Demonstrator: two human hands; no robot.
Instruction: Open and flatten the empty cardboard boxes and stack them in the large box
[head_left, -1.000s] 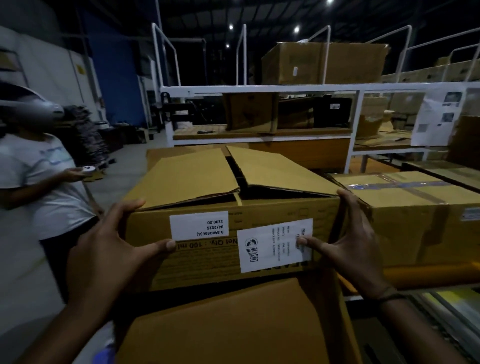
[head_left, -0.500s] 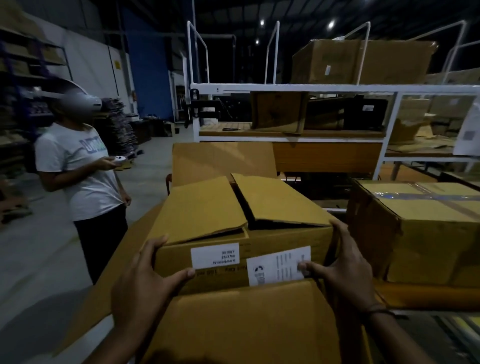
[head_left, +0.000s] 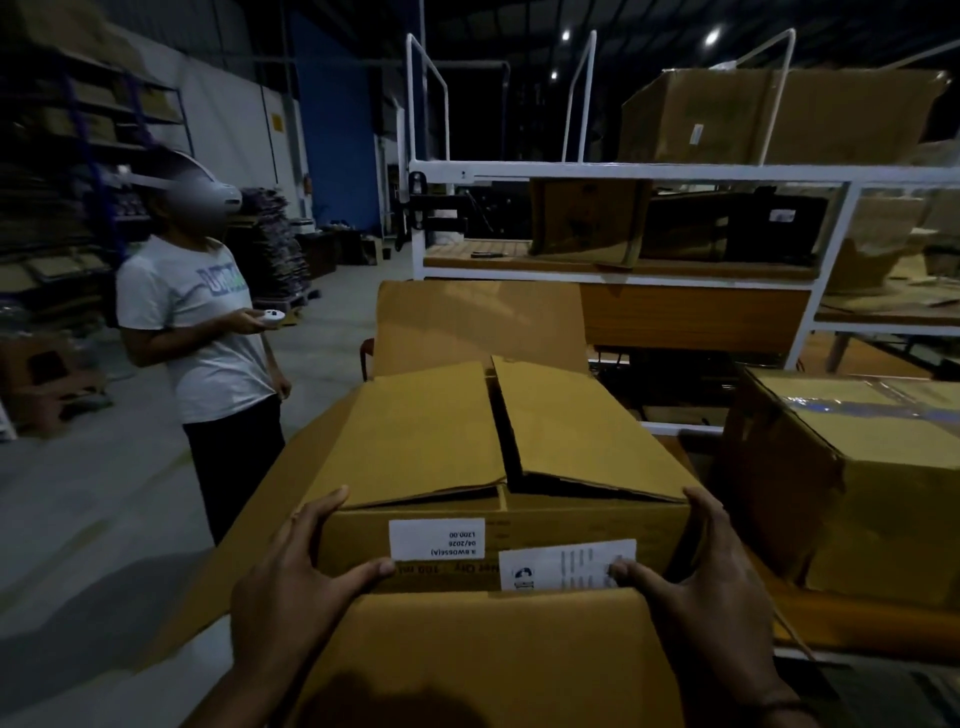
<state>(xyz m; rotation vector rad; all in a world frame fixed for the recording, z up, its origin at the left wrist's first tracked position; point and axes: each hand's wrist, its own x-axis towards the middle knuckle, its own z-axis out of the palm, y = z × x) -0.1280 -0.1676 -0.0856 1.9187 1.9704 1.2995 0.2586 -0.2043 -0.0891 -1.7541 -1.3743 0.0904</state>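
Cardboard box (head_left: 498, 530), flaps loose, grasped at its ends by left hand (head_left: 291, 587), right hand (head_left: 711, 577)

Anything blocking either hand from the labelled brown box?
No. The left hand and the right hand grip the brown cardboard box with white labels at its near corners. A plain cardboard panel hides its lower front.

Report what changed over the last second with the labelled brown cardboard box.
The brown cardboard box sank lower behind the near cardboard wall, which now hides the bottom of its white logo label. The left hand and right hand kept gripping its front corners; its top flaps stayed half-open.
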